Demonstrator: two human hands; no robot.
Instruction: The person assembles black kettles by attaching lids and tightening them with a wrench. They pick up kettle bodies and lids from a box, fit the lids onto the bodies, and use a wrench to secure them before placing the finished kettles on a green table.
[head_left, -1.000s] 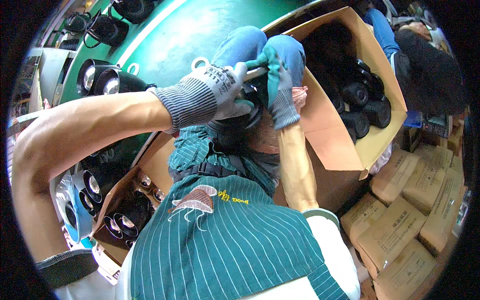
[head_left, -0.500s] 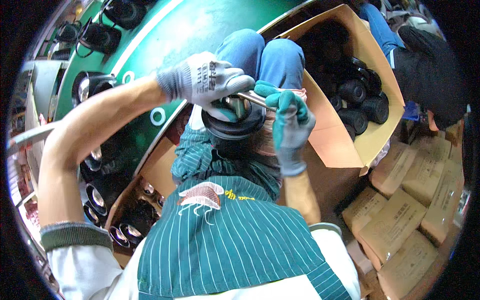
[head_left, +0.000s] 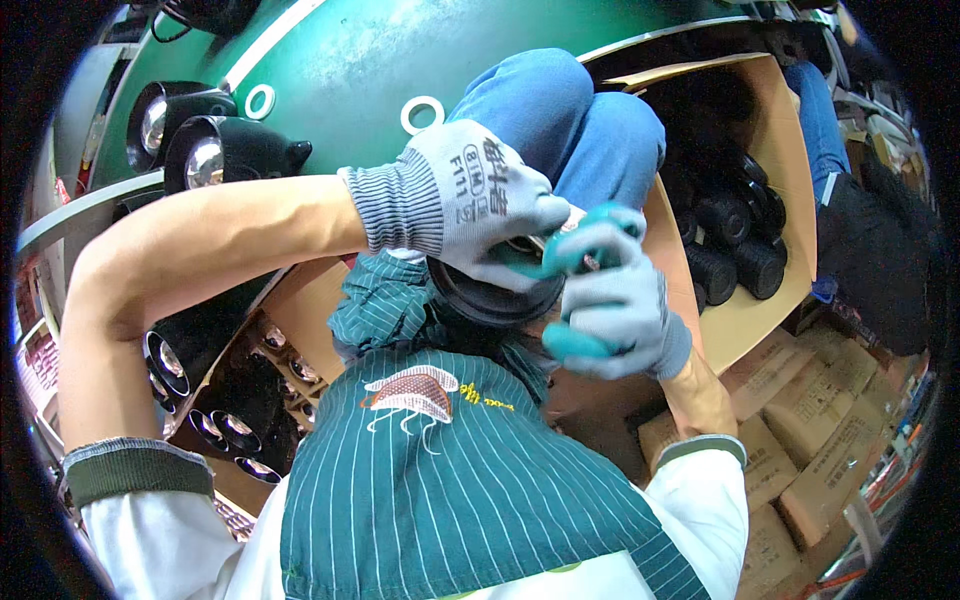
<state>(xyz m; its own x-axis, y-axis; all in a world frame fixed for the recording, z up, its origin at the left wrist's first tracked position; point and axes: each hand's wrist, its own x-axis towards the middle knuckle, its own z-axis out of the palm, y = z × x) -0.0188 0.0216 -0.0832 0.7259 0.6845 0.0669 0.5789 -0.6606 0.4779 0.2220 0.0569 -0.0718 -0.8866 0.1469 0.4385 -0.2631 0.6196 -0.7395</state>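
My left hand (head_left: 485, 200), in a grey glove with teal on its palm side, is closed over a black round housing (head_left: 490, 300) resting at my lap. Shiny metal shows in the housing's middle, mostly covered by the fingers. Against its right side, my right hand (head_left: 615, 300), gloved alike, is curled shut. Between the two hands a short stretch of a thin metal rod (head_left: 562, 225) is visible. The right fingers wrap its other end, and its tip is hidden.
An open cardboard box (head_left: 745, 330) of black round parts stands to my right, with sealed cartons (head_left: 835, 450) nearer me. On the green table (head_left: 350, 60) lie white rings (head_left: 422, 114) and black lamp-like housings (head_left: 225, 155). Reflector pieces (head_left: 235, 430) fill a box at left.
My right hand has turned and closed up against the left one. The metal rod, plainly seen before, is now mostly covered. The whole view has shifted, showing more of the left table.
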